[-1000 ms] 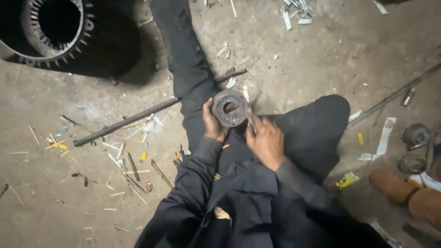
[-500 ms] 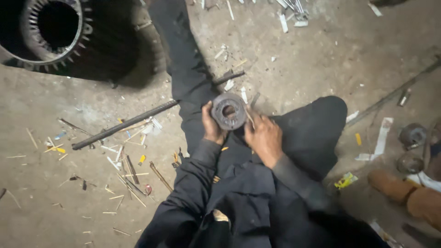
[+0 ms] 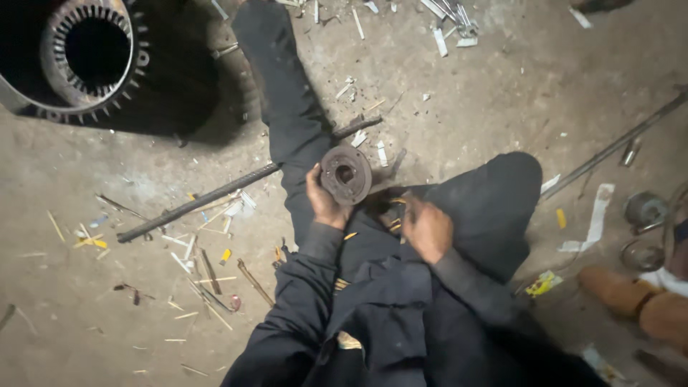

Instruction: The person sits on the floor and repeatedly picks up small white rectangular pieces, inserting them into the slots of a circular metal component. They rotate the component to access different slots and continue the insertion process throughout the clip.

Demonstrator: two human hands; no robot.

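Person seated on concrete floor (image 3: 502,93), legs out. Left hand (image 3: 324,203) wraps round metal disc (image 3: 345,174), fingers curled on its left rim, held upright over lap, bore facing cam. Right hand (image 3: 428,228) just right of disc, lower, fingers bent onto dark trousers; can't tell if pinching anything. Long rod (image 3: 193,206) lies left of disc; slotted stator ring (image 3: 86,54) far upper left. Disc off floor, in hand; looks mid-job, nothing fitted to it yet.

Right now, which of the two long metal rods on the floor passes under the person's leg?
The dark ribbed rod left of the left hand; it runs under the outstretched leg. The thinner rod lies apart at right.
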